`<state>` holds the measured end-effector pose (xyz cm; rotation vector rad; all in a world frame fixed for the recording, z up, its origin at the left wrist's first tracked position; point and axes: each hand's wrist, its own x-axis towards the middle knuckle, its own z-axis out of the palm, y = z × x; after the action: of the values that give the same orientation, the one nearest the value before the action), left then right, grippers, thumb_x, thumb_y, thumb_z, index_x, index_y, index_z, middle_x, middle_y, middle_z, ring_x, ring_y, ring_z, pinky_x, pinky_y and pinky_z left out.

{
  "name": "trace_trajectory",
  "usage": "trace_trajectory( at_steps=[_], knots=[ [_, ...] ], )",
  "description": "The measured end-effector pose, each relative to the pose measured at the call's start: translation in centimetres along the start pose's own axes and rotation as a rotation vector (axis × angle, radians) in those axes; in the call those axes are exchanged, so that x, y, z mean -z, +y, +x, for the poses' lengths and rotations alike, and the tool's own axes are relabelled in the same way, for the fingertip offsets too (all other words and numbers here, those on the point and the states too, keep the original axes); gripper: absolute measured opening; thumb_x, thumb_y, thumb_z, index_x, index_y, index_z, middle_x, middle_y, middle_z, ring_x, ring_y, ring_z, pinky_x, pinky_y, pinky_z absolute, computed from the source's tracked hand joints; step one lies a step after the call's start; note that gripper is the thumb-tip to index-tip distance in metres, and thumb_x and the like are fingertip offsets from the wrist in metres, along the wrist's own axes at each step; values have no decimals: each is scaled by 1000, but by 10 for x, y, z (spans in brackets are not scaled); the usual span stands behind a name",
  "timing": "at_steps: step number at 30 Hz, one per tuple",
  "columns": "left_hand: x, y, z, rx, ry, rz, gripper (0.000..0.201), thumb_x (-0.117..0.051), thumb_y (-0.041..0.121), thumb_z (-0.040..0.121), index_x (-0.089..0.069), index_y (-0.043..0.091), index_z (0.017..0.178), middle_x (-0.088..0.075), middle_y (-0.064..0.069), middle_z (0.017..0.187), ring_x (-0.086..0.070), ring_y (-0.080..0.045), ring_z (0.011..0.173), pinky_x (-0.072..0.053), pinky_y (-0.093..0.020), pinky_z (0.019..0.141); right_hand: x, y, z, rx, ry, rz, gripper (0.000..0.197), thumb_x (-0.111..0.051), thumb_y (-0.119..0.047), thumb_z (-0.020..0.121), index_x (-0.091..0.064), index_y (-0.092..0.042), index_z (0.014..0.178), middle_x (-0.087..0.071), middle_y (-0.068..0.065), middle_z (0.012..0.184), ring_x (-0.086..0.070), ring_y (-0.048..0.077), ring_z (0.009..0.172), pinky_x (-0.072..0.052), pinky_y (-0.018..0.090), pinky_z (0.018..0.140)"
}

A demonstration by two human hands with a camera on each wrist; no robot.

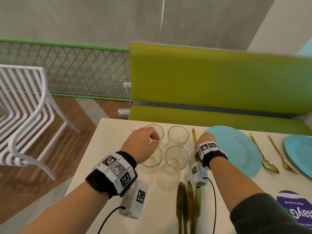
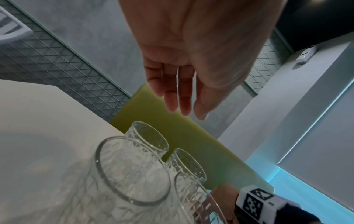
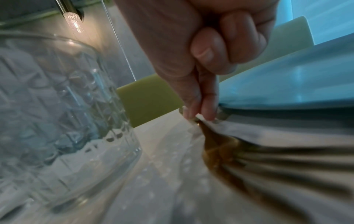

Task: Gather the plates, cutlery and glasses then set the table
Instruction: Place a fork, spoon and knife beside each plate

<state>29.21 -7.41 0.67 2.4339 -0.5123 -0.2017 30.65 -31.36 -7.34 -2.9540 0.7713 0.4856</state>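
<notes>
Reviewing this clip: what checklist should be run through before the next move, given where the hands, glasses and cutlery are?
1. Right hand has a grip on the gold fork: ok, fingertips pinch its handle.
2. Fork clear of the blue plate: cannot tell; it sits close beside the left rim.
3. Left hand free: ok, it hovers over the glasses holding nothing.
4. Glasses upright: ok, all four stand on the table.
5. Glasses at place settings: not ok, clustered together.
6. Knives distributed: not ok, bunched at the near edge.
</notes>
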Motion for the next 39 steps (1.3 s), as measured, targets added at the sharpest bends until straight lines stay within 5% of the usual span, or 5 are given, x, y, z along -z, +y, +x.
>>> trace_trajectory(
  at_steps=[6, 9, 15, 22, 39],
  knots=[
    [-4, 5, -24, -4, -16, -24, 6, -56, 22, 89, -53, 25, 86, -56, 11, 90, -52, -11, 82, -37, -19, 75, 13, 20, -21, -74, 43, 242, 20, -59, -24, 90, -62, -4, 87, -66, 12, 93, -57, 25, 81, -41, 27, 64],
    [-13, 13, -45, -18, -61, -61, 7, -56, 21, 89, -52, 26, 85, -55, 12, 87, -50, -6, 72, -39, -15, 68, 18, 24, -57, -101, 10, 261, 34, -58, -35, 90, -62, -1, 86, -55, 5, 71, -55, 25, 77, -42, 27, 62],
    [-53, 13, -98, 73, -247, -112, 9, -57, 25, 89, -58, 19, 96, -56, 7, 90, -50, -7, 78, -38, -15, 71, -32, 18, -168, -32, -197, 242, 35, -57, -40, 86, -64, -9, 102, -67, 6, 105, -63, 22, 94, -49, 28, 76],
    [-81, -7, -132, 179, -316, -50, 8, -58, 24, 88, -51, 21, 91, -56, 1, 94, -52, -13, 89, -42, -22, 81, -77, -6, -247, -6, -229, 174, 43, -50, -37, 94, -50, -10, 128, -46, 11, 132, -53, 24, 119, -44, 32, 97],
    [-67, -36, -156, 191, -275, -41, 7, -59, 23, 88, -53, 20, 87, -56, 4, 87, -51, -12, 85, -34, -18, 75, -97, -24, -270, -252, -165, 601, 25, -52, -14, 91, -52, -6, 114, -61, 9, 119, -61, 22, 111, -49, 27, 87]
  ],
)
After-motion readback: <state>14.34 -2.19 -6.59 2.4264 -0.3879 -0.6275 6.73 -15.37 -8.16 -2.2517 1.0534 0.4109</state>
